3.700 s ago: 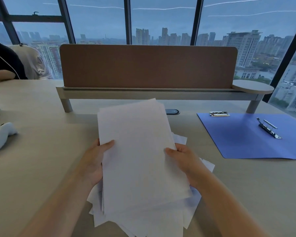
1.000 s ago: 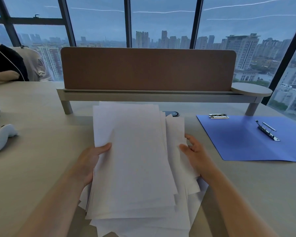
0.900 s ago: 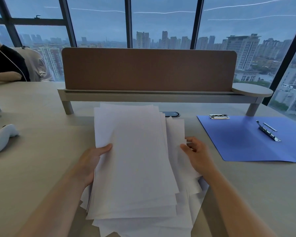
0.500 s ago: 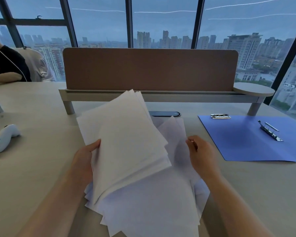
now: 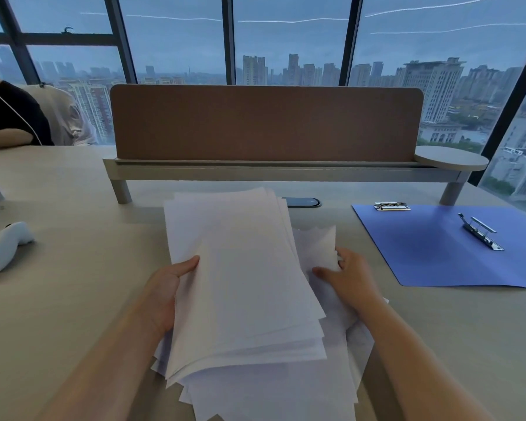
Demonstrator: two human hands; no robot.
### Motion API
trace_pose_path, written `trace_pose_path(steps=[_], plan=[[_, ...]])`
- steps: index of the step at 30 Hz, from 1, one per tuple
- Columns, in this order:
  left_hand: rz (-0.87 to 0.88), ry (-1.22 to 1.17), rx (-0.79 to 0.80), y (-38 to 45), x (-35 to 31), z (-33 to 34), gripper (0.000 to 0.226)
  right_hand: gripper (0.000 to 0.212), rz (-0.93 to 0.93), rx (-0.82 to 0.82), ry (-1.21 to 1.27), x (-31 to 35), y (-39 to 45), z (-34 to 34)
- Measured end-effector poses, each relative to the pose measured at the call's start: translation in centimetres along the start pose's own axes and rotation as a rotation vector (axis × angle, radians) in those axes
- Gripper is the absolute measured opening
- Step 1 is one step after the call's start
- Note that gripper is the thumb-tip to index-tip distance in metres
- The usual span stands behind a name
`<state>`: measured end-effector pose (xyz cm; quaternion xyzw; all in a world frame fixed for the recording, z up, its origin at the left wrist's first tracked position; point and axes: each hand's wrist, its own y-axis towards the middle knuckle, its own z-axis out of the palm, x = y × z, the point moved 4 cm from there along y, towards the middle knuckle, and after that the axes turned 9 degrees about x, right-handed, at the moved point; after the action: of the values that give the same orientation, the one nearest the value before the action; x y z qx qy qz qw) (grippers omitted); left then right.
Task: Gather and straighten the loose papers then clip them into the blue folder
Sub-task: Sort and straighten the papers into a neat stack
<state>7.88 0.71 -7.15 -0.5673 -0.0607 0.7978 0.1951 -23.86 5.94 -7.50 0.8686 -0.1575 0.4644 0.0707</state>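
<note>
A thick sheaf of white papers [image 5: 240, 275] is lifted off the desk in front of me, its edges uneven. My left hand [image 5: 167, 290] grips its left edge, thumb on top. More loose sheets [image 5: 274, 393] lie spread underneath on the desk. My right hand [image 5: 343, 278] pinches the edge of a loose sheet [image 5: 322, 244] to the right of the sheaf. The blue folder [image 5: 438, 253] lies open flat at the right, with a metal spring clip [image 5: 480, 230] on its inside and a second metal clip [image 5: 390, 206] at its far left corner.
A brown divider panel [image 5: 264, 123] on a raised grey shelf crosses the desk behind the papers. A white controller [image 5: 6, 244] lies at the left. A dark cable port [image 5: 301, 202] sits behind the papers. Another person's arm [image 5: 3, 136] rests at the far left.
My left hand has swung the tilted sheaf back to lie square over the loose sheets. My right hand has moved slightly forward and taken hold of a loose sheet's edge.
</note>
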Motion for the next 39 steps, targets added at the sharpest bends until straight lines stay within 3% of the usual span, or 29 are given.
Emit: trace_pose_path(steps=[2,5,8,13,16,17,20,24,28,31,34,37,39], plan=[[-0.003,-0.008,0.006,0.1,0.0,-0.1,0.034,0.032,-0.021,0.004,-0.010,0.1,0.0,0.0],[-0.025,-0.032,0.015,0.1,0.0,-0.2,0.037,0.051,-0.068,-0.019,-0.142,0.8,-0.4,0.3],[-0.025,-0.043,0.028,0.1,0.0,-0.3,0.035,0.050,-0.062,-0.057,-0.230,0.9,-0.3,0.4],[0.008,-0.026,0.001,0.2,0.0,-0.5,0.036,0.066,0.016,-0.031,0.063,0.6,0.8,-0.1],[0.016,-0.018,0.001,0.2,-0.1,-0.5,0.034,0.031,0.082,-0.025,0.146,0.1,1.8,-0.7],[0.018,-0.015,-0.004,0.2,-0.1,-0.6,0.033,0.029,0.068,-0.024,0.116,0.2,2.1,-0.9],[0.024,-0.038,-0.020,0.3,-0.4,-0.8,0.033,0.054,-0.007,0.019,-0.126,0.9,2.4,-1.3],[0.072,-0.070,-0.021,0.0,-1.0,-1.0,0.029,0.048,-0.052,-0.025,-0.461,1.9,2.2,-1.9],[0.115,-0.118,-0.035,-0.4,-1.3,-1.5,0.037,0.037,-0.220,-0.250,-0.696,3.4,0.1,-2.4],[0.154,-0.114,-0.038,-1.0,-1.6,-1.3,0.039,0.019,-0.361,-0.432,-0.631,3.9,-0.7,-2.8],[0.186,-0.097,-0.021,-1.5,-1.8,-1.0,0.039,0.026,-0.379,-0.493,-0.554,4.2,-1.1,-3.1],[0.195,-0.091,-0.021,-1.7,-1.9,-0.9,0.042,0.024,-0.366,-0.432,-0.297,4.1,-1.4,-3.5],[0.199,-0.071,-0.026,-1.7,-1.9,-1.0,0.041,0.039,-0.252,-0.339,-0.055,3.4,-0.9,-3.7]])
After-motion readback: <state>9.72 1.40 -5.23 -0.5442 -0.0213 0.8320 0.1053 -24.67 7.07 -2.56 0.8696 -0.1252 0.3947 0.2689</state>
